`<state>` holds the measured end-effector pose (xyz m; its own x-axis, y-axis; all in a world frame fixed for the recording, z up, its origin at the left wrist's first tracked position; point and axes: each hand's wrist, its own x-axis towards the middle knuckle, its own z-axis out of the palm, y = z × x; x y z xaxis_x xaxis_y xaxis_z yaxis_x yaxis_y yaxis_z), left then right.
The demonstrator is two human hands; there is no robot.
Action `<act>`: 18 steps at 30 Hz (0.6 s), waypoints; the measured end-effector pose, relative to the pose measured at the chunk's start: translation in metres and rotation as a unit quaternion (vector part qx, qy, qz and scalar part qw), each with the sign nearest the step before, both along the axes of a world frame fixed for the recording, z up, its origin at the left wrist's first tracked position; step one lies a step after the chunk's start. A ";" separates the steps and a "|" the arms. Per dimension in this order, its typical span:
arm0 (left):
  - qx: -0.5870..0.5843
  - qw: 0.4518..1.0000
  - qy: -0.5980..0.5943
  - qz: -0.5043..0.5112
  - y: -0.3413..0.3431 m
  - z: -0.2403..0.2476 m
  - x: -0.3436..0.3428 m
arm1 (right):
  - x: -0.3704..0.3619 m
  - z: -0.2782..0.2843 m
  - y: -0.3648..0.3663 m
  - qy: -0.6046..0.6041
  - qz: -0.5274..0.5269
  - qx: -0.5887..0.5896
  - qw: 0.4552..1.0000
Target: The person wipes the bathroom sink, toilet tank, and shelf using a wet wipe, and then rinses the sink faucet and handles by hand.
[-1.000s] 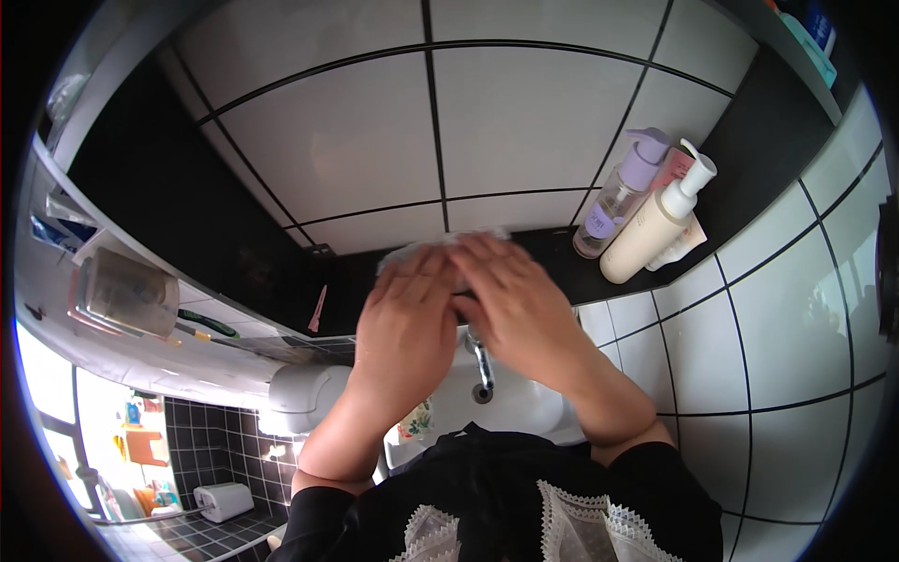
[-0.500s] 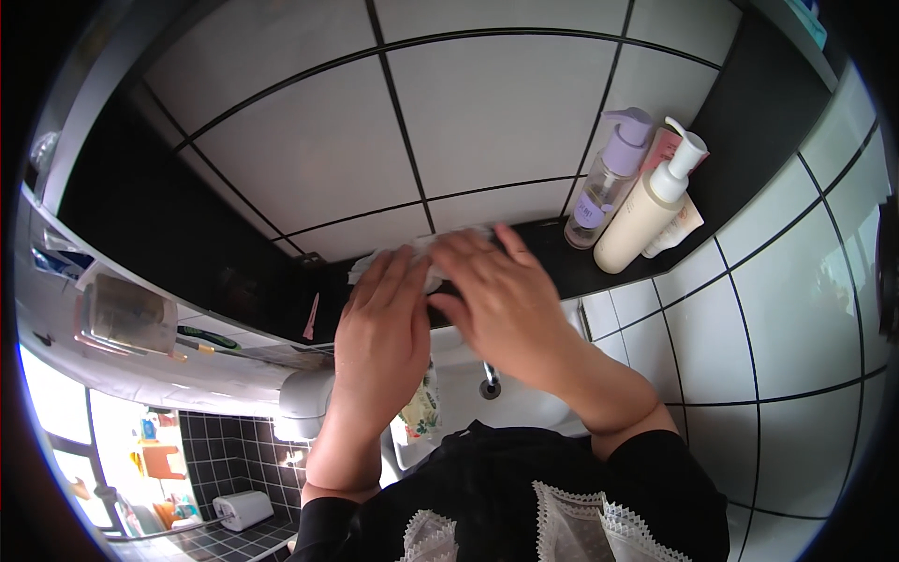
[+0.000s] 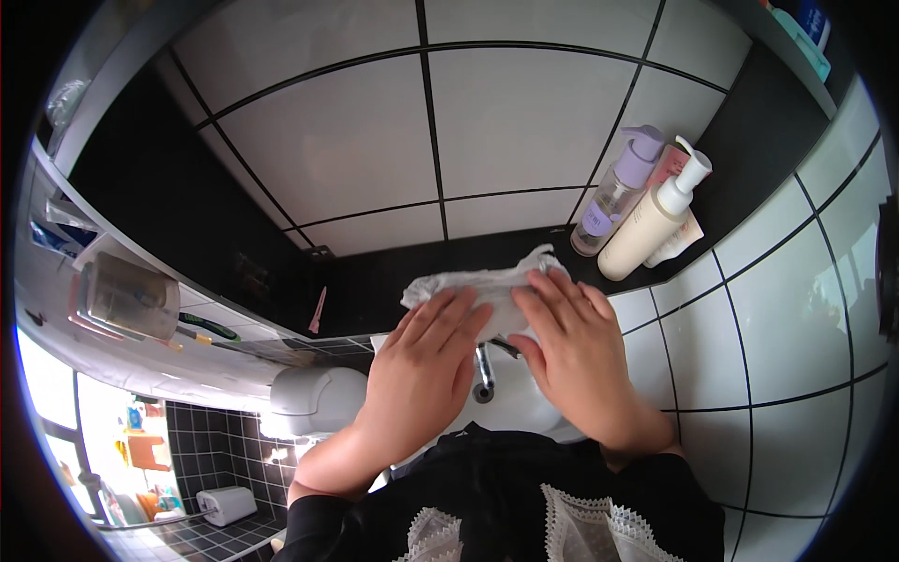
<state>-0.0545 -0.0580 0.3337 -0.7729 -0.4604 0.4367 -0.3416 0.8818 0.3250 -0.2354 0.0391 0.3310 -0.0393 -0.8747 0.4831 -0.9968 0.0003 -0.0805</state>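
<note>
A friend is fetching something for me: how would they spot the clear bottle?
Find the black shelf along the tiled wall. At its right end, beyond the right hand, the clear bottle is leftmost in a small group. Its purple pump sets it apart from the white-pumped cream bottle beside it.

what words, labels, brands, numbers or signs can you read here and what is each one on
Lilac label on the clear pump bottle: small, blurred lettering, not quoted.
Cream pump bottle: faint print, too small to read.
Dark blue package, upper right: pale lettering at the picture's rim, not quoted.
White cloth: no print visible.
</note>
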 end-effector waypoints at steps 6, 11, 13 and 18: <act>0.003 1.000 0.004 0.019 -0.002 0.001 0.009 | 0.011 0.002 -0.016 -0.001 0.009 0.002 1.000; -0.044 0.996 0.030 0.067 -0.014 -0.007 0.011 | 0.022 -0.013 -0.052 0.001 0.024 -0.046 0.999; -0.069 0.992 0.023 0.104 -0.015 -0.010 0.019 | 0.032 -0.015 -0.059 -0.003 0.043 -0.058 0.997; -0.063 0.986 0.024 0.151 -0.004 -0.011 0.050 | 0.058 -0.020 -0.071 -0.032 0.096 -0.085 0.991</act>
<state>-0.0049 -0.0622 0.3226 -0.5865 -0.6059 0.5375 -0.5814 0.7770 0.2414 -0.1773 -0.0321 0.3115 0.0845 -0.7750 0.6263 -0.9697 -0.2084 -0.1271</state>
